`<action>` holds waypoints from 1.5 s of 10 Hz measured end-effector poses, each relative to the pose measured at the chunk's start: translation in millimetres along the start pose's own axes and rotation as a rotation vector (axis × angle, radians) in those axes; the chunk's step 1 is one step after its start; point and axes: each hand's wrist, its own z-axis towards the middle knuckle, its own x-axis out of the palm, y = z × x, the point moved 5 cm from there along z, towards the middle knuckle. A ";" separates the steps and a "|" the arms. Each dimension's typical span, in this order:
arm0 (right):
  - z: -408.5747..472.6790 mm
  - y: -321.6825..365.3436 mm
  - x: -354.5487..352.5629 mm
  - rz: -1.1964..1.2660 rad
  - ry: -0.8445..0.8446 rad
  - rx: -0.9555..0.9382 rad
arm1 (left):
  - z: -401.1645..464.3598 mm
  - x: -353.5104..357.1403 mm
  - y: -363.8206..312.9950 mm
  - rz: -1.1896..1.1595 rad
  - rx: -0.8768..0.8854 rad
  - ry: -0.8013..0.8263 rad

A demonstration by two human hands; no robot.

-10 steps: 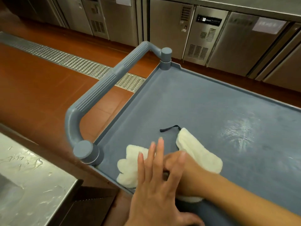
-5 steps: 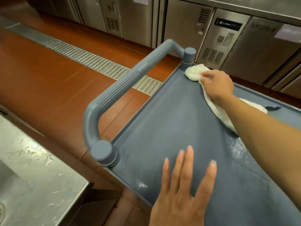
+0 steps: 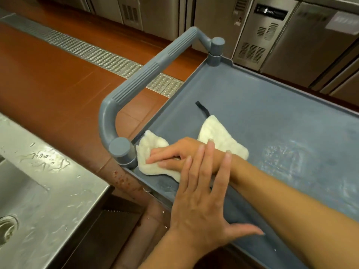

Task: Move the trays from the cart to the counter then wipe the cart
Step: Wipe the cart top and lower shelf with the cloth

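One wet steel counter [image 3: 48, 191] lies at left. One grey cart [image 3: 272, 117] stands right of it. Right hand [image 3: 171, 158] presses one white cloth [image 3: 153, 152] flat, fingers straight, at the near-left corner. Left hand [image 3: 200, 202] hovers above, fingers spread, grasping nothing.

Cloth [image 3: 219, 136] middle hidden under right hand [image 3: 171, 156]; cart [image 3: 281, 117] cut off right; refrigerator display [image 3: 272, 11] illegible

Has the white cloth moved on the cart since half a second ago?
Yes. The white cloth was up by the far handle post; now it lies at the near handle post, pressed by the right hand.
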 end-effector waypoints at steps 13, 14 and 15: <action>-266.6 92.2 -63.8 0.337 -0.362 0.961 | 14.7 -22.9 -33.4 -0.170 0.025 0.341; -270.5 116.7 -104.3 0.469 -0.542 0.998 | 22.0 -68.9 -39.6 -0.360 -0.074 0.288; -268.8 152.8 -109.3 0.682 -0.572 1.016 | 4.1 -93.9 -37.0 -0.485 -0.210 0.520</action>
